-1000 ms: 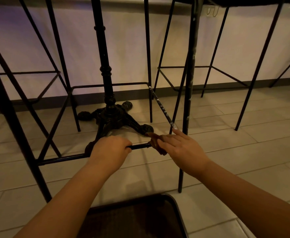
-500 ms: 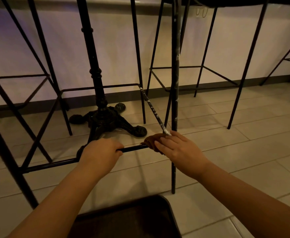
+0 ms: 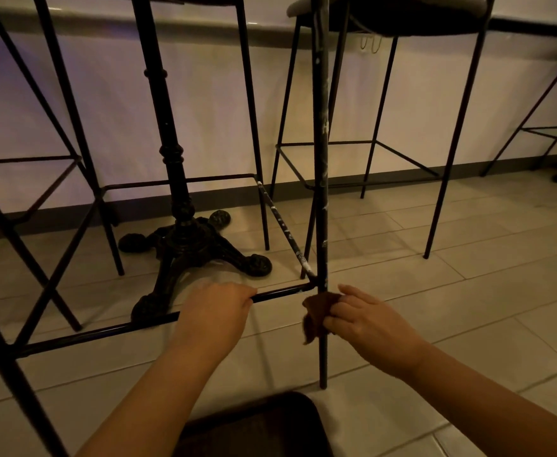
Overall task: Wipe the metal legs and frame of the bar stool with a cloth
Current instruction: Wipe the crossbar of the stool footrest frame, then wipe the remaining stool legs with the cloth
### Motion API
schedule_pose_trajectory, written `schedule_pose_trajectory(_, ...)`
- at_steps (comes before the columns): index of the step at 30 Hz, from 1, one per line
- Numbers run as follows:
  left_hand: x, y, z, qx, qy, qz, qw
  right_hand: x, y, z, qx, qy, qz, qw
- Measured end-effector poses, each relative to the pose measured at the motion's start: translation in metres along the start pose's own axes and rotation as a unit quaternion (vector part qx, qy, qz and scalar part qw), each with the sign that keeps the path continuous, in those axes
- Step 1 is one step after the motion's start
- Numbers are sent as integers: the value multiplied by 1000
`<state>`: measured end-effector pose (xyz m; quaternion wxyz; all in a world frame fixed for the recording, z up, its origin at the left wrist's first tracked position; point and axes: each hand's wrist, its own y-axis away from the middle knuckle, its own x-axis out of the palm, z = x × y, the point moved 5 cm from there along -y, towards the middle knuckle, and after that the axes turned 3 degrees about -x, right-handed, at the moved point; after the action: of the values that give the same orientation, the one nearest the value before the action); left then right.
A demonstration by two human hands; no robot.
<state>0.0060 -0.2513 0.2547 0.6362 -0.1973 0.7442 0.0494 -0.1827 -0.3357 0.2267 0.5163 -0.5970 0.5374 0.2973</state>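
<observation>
The right hand (image 3: 369,319) pinches a brown cloth (image 3: 316,313) on the stool's front leg (image 3: 320,159), low down. Left of that leg, the left hand (image 3: 218,310) is closed around the foot bar (image 3: 105,333). White specks higher on the leg look unwiped. No containers show.

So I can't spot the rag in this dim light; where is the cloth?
The brown cloth is in the right hand, pressed against the stool's near front leg, just below the footrest bar.
</observation>
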Motion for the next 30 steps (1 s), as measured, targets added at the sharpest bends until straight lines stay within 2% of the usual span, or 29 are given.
schedule_pose_trajectory(2, 0, -1, 0, -4, 1, 1, 1000, -12, 10, -12, 106, -111, -70, 986)
schedule_pose_trajectory(3, 0, -2, -1, -4, 2, 2, 1000, -19, 16, -21, 179, -180, -112, 961)
schedule_pose_trajectory(6, 1, -5, -10, 2, 18, -5, 1000, -33, 23, -44, 349, -338, -212, 848)
schedule_pose_trajectory(8, 3, -8, -22, 13, 23, -13, 1000, -40, 18, -54, 382, -399, -267, 790)
schedule_pose_trajectory(11, 6, -15, -34, 15, 12, -22, 1000, -40, 1, -50, 358, -489, -292, 740)
schedule_pose_trajectory(13, 9, -19, -34, 1, 9, -19, 1000, -30, -10, -36, 334, -516, -264, 743)
schedule_pose_trajectory(16, 9, -21, -34, -16, 8, -12, 1000, -13, -13, -23, 347, -439, -270, 783)
schedule_pose_trajectory(17, 9, -21, -34, -17, 11, -8, 1000, -6, -12, -23, 361, -425, -275, 783)
schedule_pose_trajectory(21, 8, -22, -33, -27, 28, 0, 999, 17, -9, -31, 416, -510, -287, 697)
schedule_pose_trajectory(27, 8, -22, -34, -38, 27, 7, 999, 24, -13, -28, 403, -486, -261, 730)
schedule_pose_trajectory(28, 8, -22, -34, -41, 27, 4, 999, 26, -13, -28, 407, -486, -262, 728)
schedule_pose_trajectory(30, 7, -21, -36, -43, 24, -3, 999, 31, -11, -30, 422, -514, -265, 699)
